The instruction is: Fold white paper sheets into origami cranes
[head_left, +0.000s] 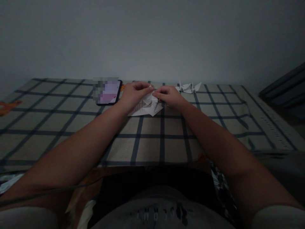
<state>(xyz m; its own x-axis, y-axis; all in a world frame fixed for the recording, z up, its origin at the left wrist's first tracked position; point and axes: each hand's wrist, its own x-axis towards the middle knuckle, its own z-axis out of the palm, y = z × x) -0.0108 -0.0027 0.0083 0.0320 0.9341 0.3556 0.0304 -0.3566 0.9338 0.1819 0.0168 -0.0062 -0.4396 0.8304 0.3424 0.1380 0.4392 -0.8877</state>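
Note:
A creased, partly folded sheet of white paper (150, 104) is between my hands, above the checked tablecloth. Faint printed marks show on its lower left part. My left hand (136, 93) pinches its upper left edge between thumb and fingers. From the other side, my right hand (169, 95) grips the upper right of the same paper with thumb and forefinger. Parts of the folds are hidden behind my fingers. Just beyond my right hand stand small folded paper cranes (189, 87) with pointed tips.
A phone (109, 92) with a lit screen lies left of my left hand. The blue-striped tablecloth (150, 149) covers the table, whose back edge meets a plain wall (152, 38). A dark slatted object (286, 86) stands at the far right. A cord (52, 191) crosses my left arm.

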